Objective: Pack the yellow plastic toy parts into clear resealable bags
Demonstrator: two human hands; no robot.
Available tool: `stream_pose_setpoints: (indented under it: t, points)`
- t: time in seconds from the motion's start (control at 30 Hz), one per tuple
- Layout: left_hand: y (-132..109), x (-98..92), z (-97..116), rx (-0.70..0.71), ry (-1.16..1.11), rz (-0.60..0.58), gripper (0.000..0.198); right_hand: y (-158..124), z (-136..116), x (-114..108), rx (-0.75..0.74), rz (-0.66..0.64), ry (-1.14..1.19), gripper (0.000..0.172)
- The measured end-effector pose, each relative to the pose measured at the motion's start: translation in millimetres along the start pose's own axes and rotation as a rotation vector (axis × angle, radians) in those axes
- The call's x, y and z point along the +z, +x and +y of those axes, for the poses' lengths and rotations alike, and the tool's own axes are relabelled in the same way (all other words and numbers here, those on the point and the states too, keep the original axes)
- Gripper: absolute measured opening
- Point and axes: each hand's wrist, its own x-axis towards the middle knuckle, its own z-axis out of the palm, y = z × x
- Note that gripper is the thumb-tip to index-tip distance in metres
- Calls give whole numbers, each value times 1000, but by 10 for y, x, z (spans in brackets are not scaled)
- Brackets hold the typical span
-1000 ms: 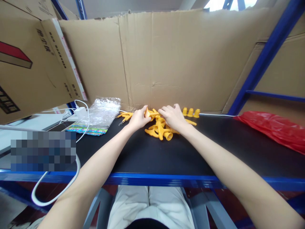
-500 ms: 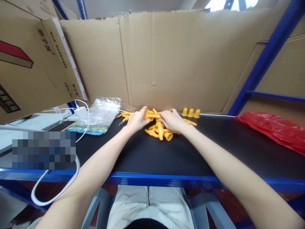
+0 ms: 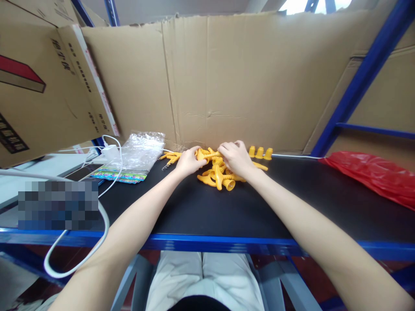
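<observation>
Between my hands is a yellow plastic piece (image 3: 210,155) with a flared end and a narrow, ridged shaft. My left hand (image 3: 189,163) grips its flared end. My right hand (image 3: 236,156) has its fingers curled at the shaft's other end; the fingertips are partly hidden. Just below lies a pile of yellow plastic parts (image 3: 218,176), among them curved handles and a hollow cone. Left of my left hand are more yellow parts (image 3: 171,156) and a metal corkscrew spiral (image 3: 166,166).
Three yellow cups (image 3: 260,153) stand at the back of the black tabletop (image 3: 223,216). A clear plastic bag (image 3: 139,151) lies to the left, near white cables (image 3: 120,164). At right is a red plastic bag (image 3: 372,172). Cardboard (image 3: 246,82) walls the back; a blue post (image 3: 359,82) slants on the right.
My right hand has shifted slightly right and turned, uncovering more of the yellow shaft. My left hand has moved slightly down and left, its fingers lower around the flared end.
</observation>
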Motion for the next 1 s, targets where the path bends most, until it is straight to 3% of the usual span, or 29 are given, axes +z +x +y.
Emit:
stream_pose_setpoints:
  t: [0.17,0.3,0.4,0.53,0.6,0.8,1.0]
  points:
    - [8,-7,28,-177,-379,-228,57,14,9,28,-20,107,-90,27]
    - [4,-25,32,-205,-415,-250,58,4,38,79,-12,133,-98,24]
    - [-2,-16,12,-153,-232,-173,58,-12,60,91,-29,92,-95,21]
    - [-23,-18,-27,72,236,59,55,-20,47,56,-79,45,-88,22]
    - [-29,-32,-47,116,375,88,54,-19,25,40,-117,19,-65,25]
    - [-22,-64,-80,102,473,60,51,-23,-11,47,-133,-43,-31,29]
    - [-11,-36,-69,89,476,75,51,2,3,16,-98,21,-84,23]
